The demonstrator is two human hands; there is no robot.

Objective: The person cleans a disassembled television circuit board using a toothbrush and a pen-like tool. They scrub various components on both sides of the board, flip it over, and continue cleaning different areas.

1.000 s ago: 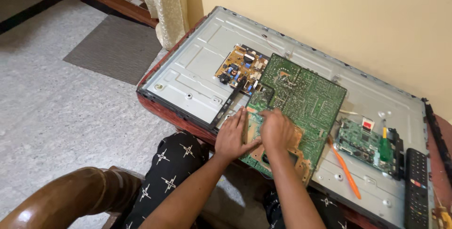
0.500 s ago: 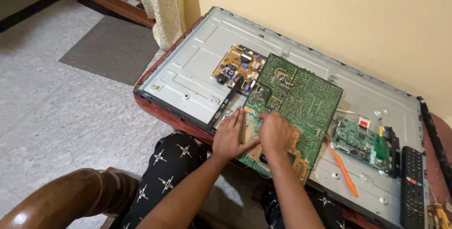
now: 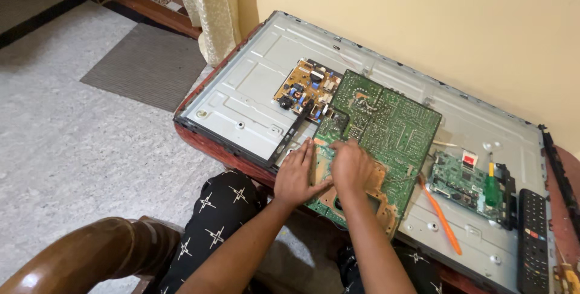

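Right now both hands press on the near corner of the big green circuit board (image 3: 380, 131), which lies on the grey metal back panel (image 3: 254, 88): left hand (image 3: 296, 176) flat, fingers spread; right hand (image 3: 352, 164) curled, grip unclear. An orange tool (image 3: 441, 218) lies just beside the board.

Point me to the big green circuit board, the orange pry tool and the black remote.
big green circuit board (image 3: 393, 122), head view: centre of its solder side.
orange pry tool (image 3: 441, 218), head view: middle of its shaft.
black remote (image 3: 534, 239), head view: middle of its keypad.
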